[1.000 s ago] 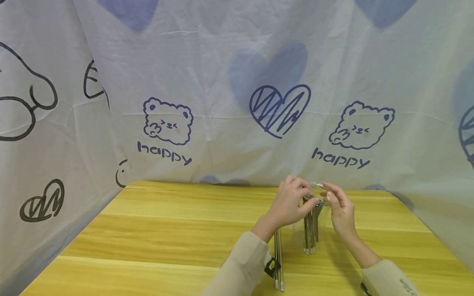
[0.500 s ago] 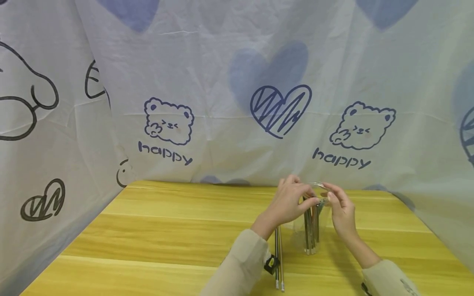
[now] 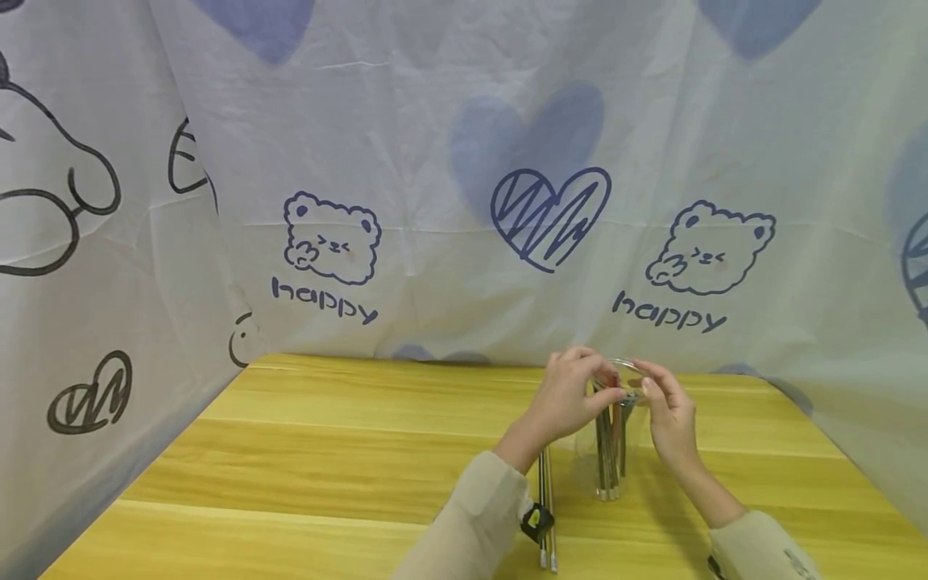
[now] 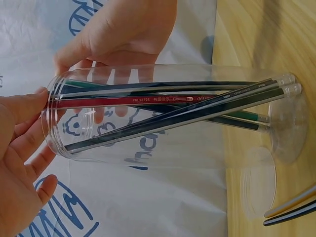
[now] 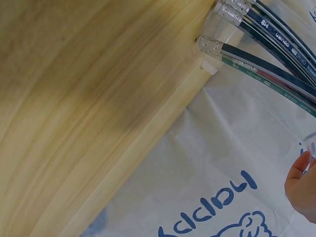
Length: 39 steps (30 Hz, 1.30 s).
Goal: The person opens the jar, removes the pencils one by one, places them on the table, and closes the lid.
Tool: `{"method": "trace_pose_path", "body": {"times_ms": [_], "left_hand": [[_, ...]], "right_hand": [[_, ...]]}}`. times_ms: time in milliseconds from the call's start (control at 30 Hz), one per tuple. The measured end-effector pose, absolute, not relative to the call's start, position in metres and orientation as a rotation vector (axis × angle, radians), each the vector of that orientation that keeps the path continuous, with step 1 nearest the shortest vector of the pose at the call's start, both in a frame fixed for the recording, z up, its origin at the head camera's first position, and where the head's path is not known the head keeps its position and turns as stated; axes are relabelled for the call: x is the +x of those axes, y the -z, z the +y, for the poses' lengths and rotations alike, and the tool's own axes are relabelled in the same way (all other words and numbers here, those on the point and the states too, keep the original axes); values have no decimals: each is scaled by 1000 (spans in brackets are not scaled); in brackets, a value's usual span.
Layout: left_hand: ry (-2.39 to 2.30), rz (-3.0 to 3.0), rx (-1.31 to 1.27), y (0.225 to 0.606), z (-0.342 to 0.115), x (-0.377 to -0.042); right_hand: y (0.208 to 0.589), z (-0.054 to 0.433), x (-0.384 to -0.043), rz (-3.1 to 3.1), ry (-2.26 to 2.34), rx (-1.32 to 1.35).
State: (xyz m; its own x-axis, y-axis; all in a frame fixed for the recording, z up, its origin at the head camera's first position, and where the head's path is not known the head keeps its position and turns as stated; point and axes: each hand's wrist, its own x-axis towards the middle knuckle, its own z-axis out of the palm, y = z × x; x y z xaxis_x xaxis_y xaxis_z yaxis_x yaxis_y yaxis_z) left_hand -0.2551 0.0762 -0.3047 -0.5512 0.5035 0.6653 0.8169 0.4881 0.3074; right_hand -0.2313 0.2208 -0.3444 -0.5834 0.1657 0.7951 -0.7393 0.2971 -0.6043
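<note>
A clear plastic jar (image 4: 177, 148) stands upright on the table with several pencils leaning in it, eraser ends down. My right hand (image 3: 669, 419) holds the jar near its rim from the right; some fingers show behind its wall in the left wrist view. From the left, my left hand (image 3: 565, 395) reaches over the rim and pinches the top of a red pencil (image 4: 143, 101). Dark pencils (image 4: 182, 116) and a green pencil (image 5: 261, 79) cross beside the red one. The right wrist view catches only part of the right hand.
Two loose pencils (image 3: 549, 515) lie on the yellow wood-grain table (image 3: 326, 451) left of the jar, partly under the left sleeve. A clear round lid (image 4: 259, 182) lies beside the jar. A patterned white cloth (image 3: 435, 201) hangs behind the table.
The red pencil now shows higher, up to the left fingers at the rim. The left fingers shift slightly, and more of the jar's rim is visible. The right hand stays nearly still.
</note>
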Motion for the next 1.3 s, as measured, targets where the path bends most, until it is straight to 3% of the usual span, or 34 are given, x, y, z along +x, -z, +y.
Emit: {"method": "trace_pose_path", "body": {"times_ms": [667,1300], "left_hand": [[1489,-1857,-1138,301,78,-257],[1558,-1717,-1074,279,67,-229]], "right_hand": [[345,221,-231,-1749,-1395,518],[346,220,-230,-1745,-1402,515]]}}
